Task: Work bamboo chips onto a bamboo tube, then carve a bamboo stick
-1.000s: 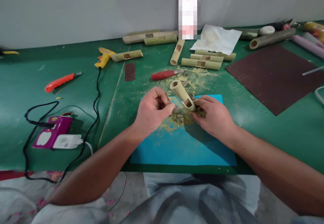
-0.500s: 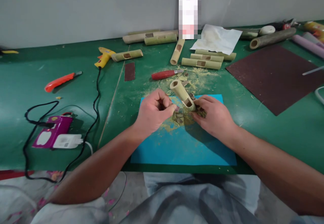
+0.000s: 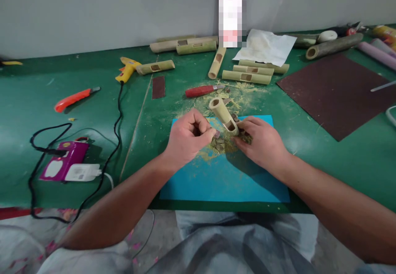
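My right hand (image 3: 262, 142) is closed round the lower end of a short bamboo tube (image 3: 220, 109), which tilts up and to the left. A cut-out opening shows in the tube's side near my fingers. Just left of it, my left hand (image 3: 190, 138) pinches a small brownish-purple piece of sandpaper (image 3: 217, 134), mostly hidden by the fingers. Beneath both hands lies a blue sheet (image 3: 198, 183) strewn with bamboo dust and scraps (image 3: 218, 146). A red-handled knife (image 3: 199, 91) rests behind the tube among shavings.
Several cut bamboo tubes (image 3: 246, 77) lie along the back. On the right is a large brown sandpaper sheet (image 3: 337, 96); a small strip (image 3: 159, 87) lies left of centre. A yellow glue gun (image 3: 127, 69), an orange cutter (image 3: 74, 99) and a purple power strip (image 3: 66, 158) with cords occupy the left.
The upper end of the bamboo tube has shifted very slightly to the right. Both hands keep their grip and stay almost in place.
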`<state>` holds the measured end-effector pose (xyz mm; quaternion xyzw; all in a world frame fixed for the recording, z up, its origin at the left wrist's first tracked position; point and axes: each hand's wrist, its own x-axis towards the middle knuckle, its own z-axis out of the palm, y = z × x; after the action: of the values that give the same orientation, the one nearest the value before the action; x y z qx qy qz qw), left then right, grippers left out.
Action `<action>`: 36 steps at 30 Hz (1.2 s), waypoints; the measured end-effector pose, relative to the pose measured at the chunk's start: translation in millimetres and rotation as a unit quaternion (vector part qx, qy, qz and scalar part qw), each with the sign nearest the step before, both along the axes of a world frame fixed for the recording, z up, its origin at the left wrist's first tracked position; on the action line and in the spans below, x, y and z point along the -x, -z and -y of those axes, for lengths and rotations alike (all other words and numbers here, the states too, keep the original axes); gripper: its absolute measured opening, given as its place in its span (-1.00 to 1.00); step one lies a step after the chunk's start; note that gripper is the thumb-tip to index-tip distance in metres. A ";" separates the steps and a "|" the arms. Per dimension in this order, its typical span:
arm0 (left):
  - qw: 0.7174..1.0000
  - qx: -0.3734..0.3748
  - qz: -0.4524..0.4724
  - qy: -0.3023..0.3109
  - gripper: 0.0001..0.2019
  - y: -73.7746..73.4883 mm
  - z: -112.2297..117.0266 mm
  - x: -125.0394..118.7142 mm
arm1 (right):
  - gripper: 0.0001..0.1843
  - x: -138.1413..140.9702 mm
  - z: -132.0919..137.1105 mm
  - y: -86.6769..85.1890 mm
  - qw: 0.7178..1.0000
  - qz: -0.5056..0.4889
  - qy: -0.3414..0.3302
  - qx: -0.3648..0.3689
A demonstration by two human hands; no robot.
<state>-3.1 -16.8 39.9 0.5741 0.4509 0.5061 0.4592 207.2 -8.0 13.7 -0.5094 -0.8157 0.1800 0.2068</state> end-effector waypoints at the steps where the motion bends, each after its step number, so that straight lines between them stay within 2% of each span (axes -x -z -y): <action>1: 1.000 -0.002 -0.010 -0.001 -0.72 0.4 0.1 0.2 | -0.74 0.0 0.1 -0.2 1.000 0.001 0.001 0.001; 4: 1.000 0.012 -0.027 0.006 -0.83 1.0 -0.6 0.9 | -0.75 -0.2 0.2 -0.8 1.000 0.005 0.000 0.003; 7: 0.999 0.035 -0.004 0.013 -0.74 -0.6 -1.6 0.5 | -0.73 0.0 0.1 -0.7 1.000 0.005 0.000 -0.002; 10: 1.000 0.027 0.015 -0.002 -0.76 -1.5 -1.7 -0.3 | -0.71 0.7 0.0 0.2 1.000 0.002 -0.002 -0.009; 14: 1.000 0.009 -0.006 0.017 -0.75 1.7 -0.9 0.7 | -0.72 1.1 0.2 0.9 1.000 0.008 -0.001 -0.007; 16: 0.999 0.013 -0.017 0.030 -0.82 3.6 -0.9 1.1 | -0.72 0.7 0.2 0.7 1.000 0.008 -0.001 -0.007; 18: 0.999 0.022 -0.016 0.038 -0.79 4.0 -0.9 0.7 | -0.72 0.2 0.3 0.6 1.000 0.006 -0.001 -0.006; 22: 1.000 0.007 0.005 0.017 -0.76 1.9 0.0 -0.4 | -0.72 -0.4 0.8 1.2 1.000 0.001 -0.005 -0.008; 27: 0.999 -0.021 -0.034 0.005 -0.73 3.2 1.5 1.9 | -0.74 0.9 1.4 0.5 1.000 0.000 -0.007 -0.013; 32: 0.999 0.023 -0.018 0.026 -0.83 2.9 0.4 2.8 | -0.75 1.3 1.6 -1.5 1.000 0.002 -0.009 -0.016; 34: 0.998 0.041 -0.003 0.037 -0.75 1.1 -0.2 2.2 | -0.74 0.8 1.4 -1.4 1.000 0.004 -0.008 -0.015; 36: 0.999 0.040 0.008 0.032 -0.76 0.0 0.0 1.7 | -0.74 0.4 1.3 -0.7 1.000 0.002 -0.008 -0.017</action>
<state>-4.8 -16.9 39.9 0.5651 0.4491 0.4772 0.5012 206.8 -9.2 14.3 -0.4999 -0.8231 0.1661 0.2123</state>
